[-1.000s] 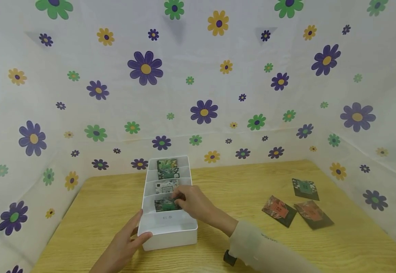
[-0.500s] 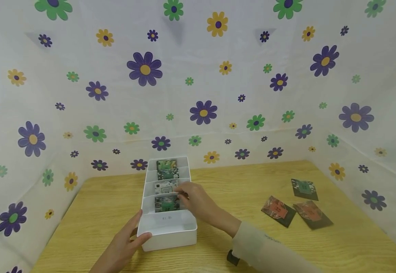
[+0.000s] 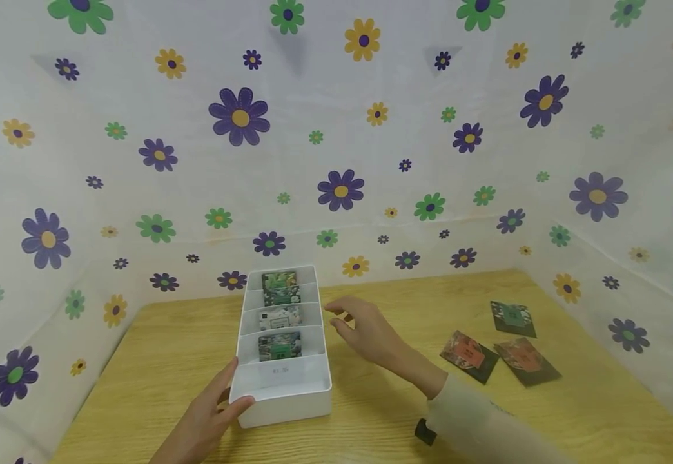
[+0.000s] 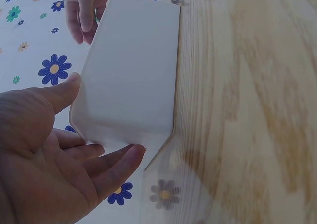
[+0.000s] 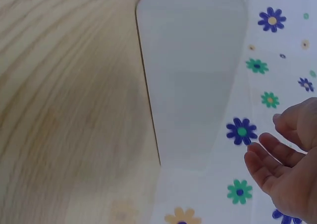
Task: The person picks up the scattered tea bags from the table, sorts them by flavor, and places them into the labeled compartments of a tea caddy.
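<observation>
A long white divided box stands on the wooden table, its compartments running away from me. My left hand grips its near left corner, thumb at the front rim and fingers against the left side; the left wrist view shows the same hold on the white wall. Past the box's right rim hovers my right hand, fingers loosely bent and holding nothing. A dark sachet with a green label lies in the second compartment from the front. Behind it are a pale sachet and green patterned sachets farther back. The front compartment shows its bare floor.
On the table's right lie two sachets with red labels, slightly overlapping in this view, and a green-labelled sachet behind them. A flower-printed cloth surrounds the table at the back and sides.
My right hand has let go of the sachet in the second compartment and moved right, out of the box. My left hand keeps its hold on the corner.
</observation>
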Demonstrator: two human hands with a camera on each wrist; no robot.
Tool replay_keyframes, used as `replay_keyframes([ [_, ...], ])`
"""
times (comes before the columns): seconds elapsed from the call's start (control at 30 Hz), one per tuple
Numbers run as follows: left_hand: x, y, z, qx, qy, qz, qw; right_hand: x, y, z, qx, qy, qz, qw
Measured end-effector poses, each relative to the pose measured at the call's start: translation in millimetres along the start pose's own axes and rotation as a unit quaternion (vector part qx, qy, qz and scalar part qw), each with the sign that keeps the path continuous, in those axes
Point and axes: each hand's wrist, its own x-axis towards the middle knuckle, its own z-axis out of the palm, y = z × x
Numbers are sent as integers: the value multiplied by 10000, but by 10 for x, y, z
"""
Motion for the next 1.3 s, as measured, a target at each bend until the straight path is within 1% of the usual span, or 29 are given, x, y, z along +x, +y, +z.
replay_keyframes([
  [0.13, 3, 3, -7, 8, -10, -12, 10000, -65, 71, -228, -67, 192, 70, 9998],
  [0.33, 12, 3, -23, 34, -42, 8, 10000, -185, 210, -568, -178, 380, 320, 9986],
  [0.53, 17, 0, -36, -2, -52, -13, 10000, -303, 373, -900, -243, 487, 788, 9954],
  [0.67, 10, -1, -39, -26, -47, 23, 10000, -399, 526, -1066, -336, 492, 1058, 9926],
  [0.87, -5, -6, -36, -72, -52, 84, 9999, -595, 725, -1240, -566, 412, 1289, 9892],
  [1.07, -1, -9, -22, -61, -32, 66, 10000, -784, 909, -1332, -704, 229, 1395, 9874],
  [1.2, -6, -13, -5, -77, -13, 47, 10000, -905, 1041, -1376, -794, -63, 1789, 9806],
  [1.3, -10, -15, 2, -94, -4, 49, 9999, -980, 1090, -1411, -816, -321, 2104, 9737],
])
